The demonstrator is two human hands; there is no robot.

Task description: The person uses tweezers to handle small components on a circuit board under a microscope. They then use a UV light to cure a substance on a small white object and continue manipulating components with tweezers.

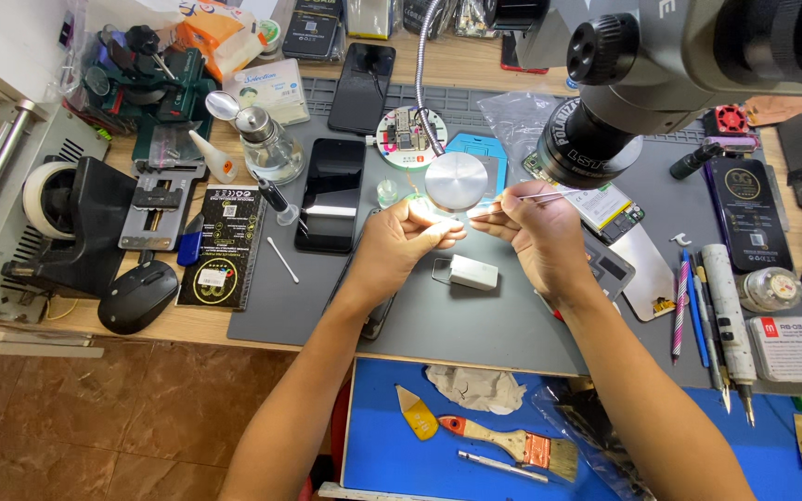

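Left hand (pixel 407 234) perhaps hides something tiny.

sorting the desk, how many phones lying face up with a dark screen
2: one phone left of the left hand, another phone farther back by the mat's edge. Others may be hidden under clutter.

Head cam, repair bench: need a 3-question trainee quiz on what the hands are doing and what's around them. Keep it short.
1. True or false: the right hand holds thin tweezers pointing toward the left hand.
2. Which lies on the grey mat just below the hands? A) a small white rectangular block B) a paintbrush C) a computer mouse
3. Fill in: the round metal disc just beyond the hands sits at the end of a flexible ____ arm.

Key
1. True; what the left hand pinches is lost in bright glare.
2. A; the paintbrush lies on the blue surface, the mouse off the mat's left edge.
3. gooseneck
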